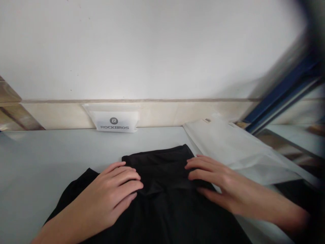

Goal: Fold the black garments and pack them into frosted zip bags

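Note:
A black garment (162,196) lies spread on the pale table, its narrower upper part toward the wall and a black piece jutting out at the left. My left hand (114,191) rests on its left side, fingers slightly bent and spread. On the right side of the cloth lies my right hand (215,179), its fingers apart and its thumb lower on the fabric. Neither hand is wrapped round anything.
A white ROCKBROS pouch (115,121) leans against the wall at the back of the table (63,145). Translucent bags (228,142) lie at the right, beside a blue post (284,91). More black fabric (297,193) shows at the right edge.

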A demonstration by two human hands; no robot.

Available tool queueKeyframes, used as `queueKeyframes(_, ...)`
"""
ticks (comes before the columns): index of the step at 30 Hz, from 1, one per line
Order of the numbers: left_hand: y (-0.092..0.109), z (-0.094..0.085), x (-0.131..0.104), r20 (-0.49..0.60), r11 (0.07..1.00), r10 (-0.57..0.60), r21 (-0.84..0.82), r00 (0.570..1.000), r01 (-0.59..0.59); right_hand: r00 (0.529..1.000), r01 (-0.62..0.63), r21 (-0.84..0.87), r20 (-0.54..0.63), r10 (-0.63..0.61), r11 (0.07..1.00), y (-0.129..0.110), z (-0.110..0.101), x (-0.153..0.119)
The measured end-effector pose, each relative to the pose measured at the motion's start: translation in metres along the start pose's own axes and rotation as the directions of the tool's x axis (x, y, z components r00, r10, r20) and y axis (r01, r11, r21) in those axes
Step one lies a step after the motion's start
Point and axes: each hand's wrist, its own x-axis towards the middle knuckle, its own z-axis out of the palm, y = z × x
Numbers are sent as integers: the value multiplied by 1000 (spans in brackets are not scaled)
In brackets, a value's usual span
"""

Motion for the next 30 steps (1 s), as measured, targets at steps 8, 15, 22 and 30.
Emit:
queueKeyframes(8,8,-11,0,26,968,169,184,985,-171,986,117,-163,-99,-135,980,2,-1,4)
queueKeyframes(15,10,-12,-4,280,990,44,115,959,-79,994,57,-175,97,-40,983,-1,-5,2)
queueKeyframes(22,13,-12,-1,133,997,-21,79,991,11,987,-55,-84,-154,41,995,-10,-5,1)
queueKeyframes(30,6,8,-10,260,999,-25,39,965,16,983,-103,-127,140,120,987,11,28,-5)
